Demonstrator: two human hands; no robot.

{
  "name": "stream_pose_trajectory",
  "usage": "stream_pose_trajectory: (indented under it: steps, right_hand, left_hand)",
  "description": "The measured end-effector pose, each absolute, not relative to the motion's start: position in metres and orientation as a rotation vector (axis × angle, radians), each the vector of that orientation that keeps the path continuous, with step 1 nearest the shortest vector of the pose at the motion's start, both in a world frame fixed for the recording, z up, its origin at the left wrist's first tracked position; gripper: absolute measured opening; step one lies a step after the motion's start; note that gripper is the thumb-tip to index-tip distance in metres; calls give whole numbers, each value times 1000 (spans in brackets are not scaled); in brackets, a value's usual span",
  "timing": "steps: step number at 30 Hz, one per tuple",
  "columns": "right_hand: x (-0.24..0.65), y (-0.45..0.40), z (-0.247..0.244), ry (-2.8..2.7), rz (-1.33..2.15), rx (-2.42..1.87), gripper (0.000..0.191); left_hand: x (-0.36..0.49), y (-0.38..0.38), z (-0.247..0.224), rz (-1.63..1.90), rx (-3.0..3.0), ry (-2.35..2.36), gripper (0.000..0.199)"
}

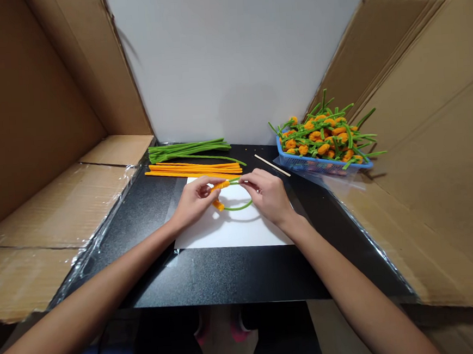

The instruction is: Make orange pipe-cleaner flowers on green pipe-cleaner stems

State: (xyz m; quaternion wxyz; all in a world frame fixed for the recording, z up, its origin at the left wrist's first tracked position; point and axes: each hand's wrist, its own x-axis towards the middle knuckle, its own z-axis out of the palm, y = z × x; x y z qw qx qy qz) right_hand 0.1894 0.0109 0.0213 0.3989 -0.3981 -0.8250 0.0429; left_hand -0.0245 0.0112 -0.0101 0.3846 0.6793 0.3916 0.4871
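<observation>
Between my hands, above a white sheet (233, 234), is a loop of green pipe cleaner (239, 207) with an orange pipe cleaner (222, 185) coiled round its left part. My left hand (195, 199) pinches the orange coil, and a second orange stretch hangs just below the fingers. On the other side, my right hand (266, 194) has its thumb and fingertips closed on the green part near the top of the loop. The fingertips hide the exact grip points.
Green pipe cleaners (189, 149) and orange ones (190, 170) lie behind my left hand. A thin stick (272, 165) lies behind the right. A blue basket (325, 164) holds several orange and green pieces. Cardboard walls (434, 145) flank the black table (228, 276).
</observation>
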Motion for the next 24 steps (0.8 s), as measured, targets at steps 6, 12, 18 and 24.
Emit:
stream_pose_trajectory:
  steps: [6,12,18,24]
  right_hand:
    - [187,11,18,-2124,157,-946,14]
    - [179,6,15,-1942,312,-1100,7]
    - [181,6,16,-1882,326,-1117,14]
    - [177,8,9,-1739,552,-1137,13]
  left_hand:
    - [-22,9,-9,1186,1896,913,29]
    - [-20,11,-13,1295,1734,1013,33]
    - [-21,10,-12,1351,1707,1040,30]
    - [-19,6,-9,1347,1787,1018,26]
